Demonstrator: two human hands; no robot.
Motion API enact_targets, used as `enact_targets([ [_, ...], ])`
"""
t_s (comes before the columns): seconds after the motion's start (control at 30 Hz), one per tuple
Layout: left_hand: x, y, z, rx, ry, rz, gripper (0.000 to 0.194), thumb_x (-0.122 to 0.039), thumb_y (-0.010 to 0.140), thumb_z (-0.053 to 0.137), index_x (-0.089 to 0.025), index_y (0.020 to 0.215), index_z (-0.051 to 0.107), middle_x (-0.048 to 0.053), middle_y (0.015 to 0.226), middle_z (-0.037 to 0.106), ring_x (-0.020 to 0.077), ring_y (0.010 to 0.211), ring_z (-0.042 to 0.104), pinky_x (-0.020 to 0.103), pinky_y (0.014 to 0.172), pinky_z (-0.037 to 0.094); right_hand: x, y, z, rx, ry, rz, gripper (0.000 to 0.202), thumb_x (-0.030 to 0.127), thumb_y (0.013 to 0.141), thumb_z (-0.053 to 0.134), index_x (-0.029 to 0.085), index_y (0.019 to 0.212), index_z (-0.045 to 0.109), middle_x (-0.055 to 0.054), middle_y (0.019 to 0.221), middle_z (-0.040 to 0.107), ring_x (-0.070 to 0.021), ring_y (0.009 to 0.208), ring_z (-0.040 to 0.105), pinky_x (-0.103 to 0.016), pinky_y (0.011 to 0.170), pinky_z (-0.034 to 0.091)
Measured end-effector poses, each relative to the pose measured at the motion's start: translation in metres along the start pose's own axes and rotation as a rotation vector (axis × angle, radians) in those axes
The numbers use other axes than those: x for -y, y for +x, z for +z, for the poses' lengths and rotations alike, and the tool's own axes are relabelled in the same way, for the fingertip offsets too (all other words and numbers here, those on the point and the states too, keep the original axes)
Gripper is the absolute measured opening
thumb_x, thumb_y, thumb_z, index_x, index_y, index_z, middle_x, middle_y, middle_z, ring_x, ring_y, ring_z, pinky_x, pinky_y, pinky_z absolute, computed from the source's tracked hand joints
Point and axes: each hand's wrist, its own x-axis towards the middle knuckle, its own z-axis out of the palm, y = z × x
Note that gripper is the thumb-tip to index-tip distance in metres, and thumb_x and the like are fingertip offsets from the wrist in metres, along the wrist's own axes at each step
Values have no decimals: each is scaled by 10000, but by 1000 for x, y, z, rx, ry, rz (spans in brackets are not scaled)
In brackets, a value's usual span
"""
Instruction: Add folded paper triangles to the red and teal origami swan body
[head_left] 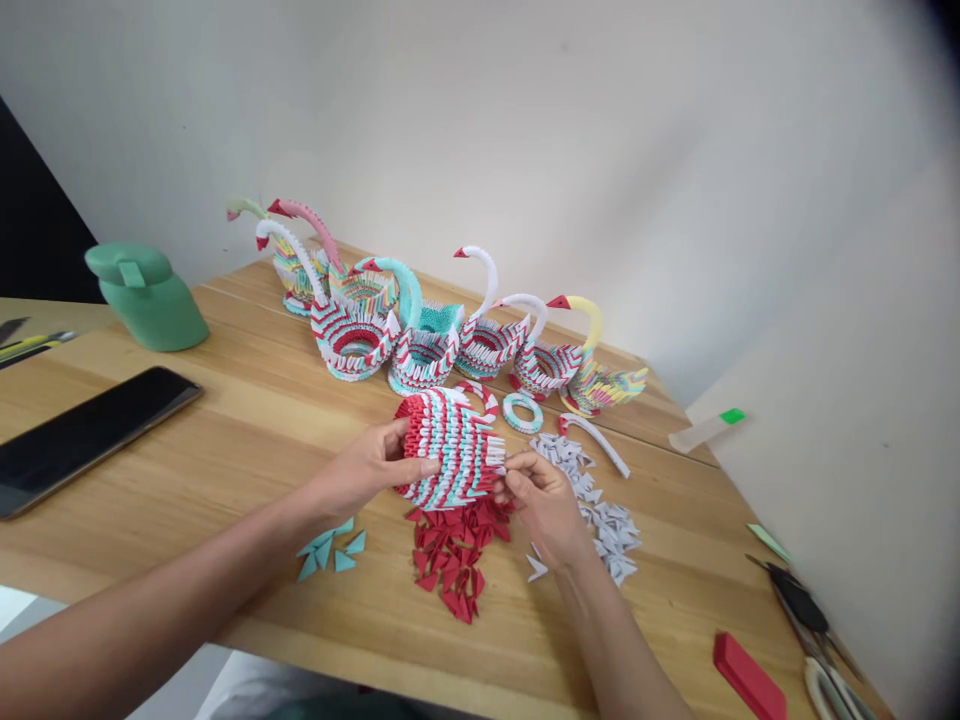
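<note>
Forearms | left grip clasps paper bowl | right grip pinches rim | wooden table | pale wall

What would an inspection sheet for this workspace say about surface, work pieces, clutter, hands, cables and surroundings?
Surface: wooden table, paper pieces scattered on it.
Work pieces: striped paper body in hand; loose red pieces, turquoise pieces and whitish pieces; paper swans behind.
Clutter: phone and green bottle at left; red block and scissors at right.
Hands: left hand grips the body; right hand has its fingertips at the rim, what they pinch unclear.
Cables: nothing seen.
Surroundings: pale wall behind, dark panel at left.
</note>
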Motion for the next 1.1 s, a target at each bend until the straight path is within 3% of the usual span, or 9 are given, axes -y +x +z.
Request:
enact_targets([
  [0.3,-2,-3,2,58,101,53,321,-326,741,750,-153,998,666,74,1000,718,208,900,640,316,827,497,-3,1,1,66,137,135,404,473,555,880,208,710,618,42,548,566,-102,473,474,-210,445,339],
  [0.57,-1,-2,2,85,111,31,279,-322,749,740,-148,950,655,72,963,705,215,894,633,332,836,492,-3,2,-3,113,111,79,405,465,557,886,194,641,596,53,523,557,-94,469,478,-216,491,349],
  [0.8,-2,-3,1,32,95,6,340,-365,709,766,-139,930,640,60,879,689,197,807,614,292,724,483,-5,6,-8,83,69,47,395,477,550,885,197,666,631,46,527,565,-97,469,469,-222,495,342],
  [1.1,0,-2,-1,40,92,-9,366,-362,724,761,-131,978,635,55,917,689,175,811,603,276,727,488,-7,4,-5,101,112,28,361,446,582,881,196,657,631,43,514,566,-99,474,474,-221,492,337],
])
